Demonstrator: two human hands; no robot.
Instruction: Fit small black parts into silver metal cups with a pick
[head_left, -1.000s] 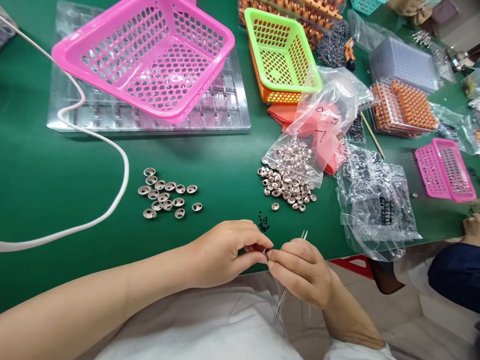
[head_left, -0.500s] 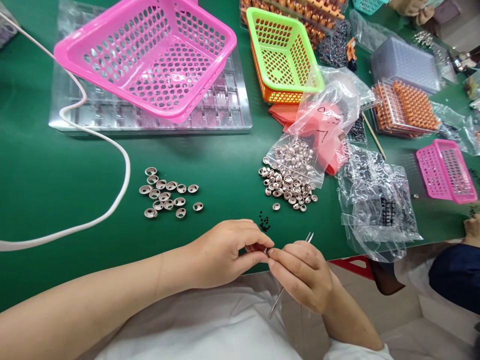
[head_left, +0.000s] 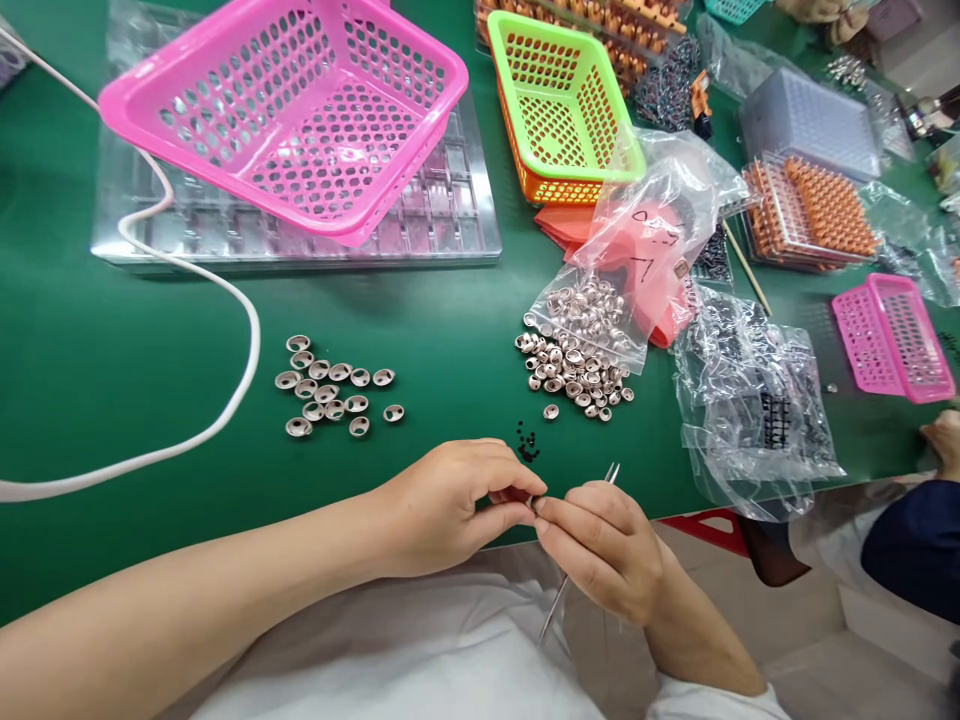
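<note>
Over the green table (head_left: 450, 340), left hand (head_left: 442, 505) pinches a tiny part; right hand (head_left: 600, 545) grips tweezers (head_left: 559, 600) (fingertips meeting).

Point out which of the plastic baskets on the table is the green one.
The green basket at top centre, nested inside an orange one. The big pink basket sits to its left on clear trays; the small pink basket lies far right.

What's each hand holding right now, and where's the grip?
Right hand holds metal tweezers, gripped mid-shaft, both ends protruding. Left hand pinches a tiny part between its fingertips, against the right fingertips; the part is too small to identify.
</note>
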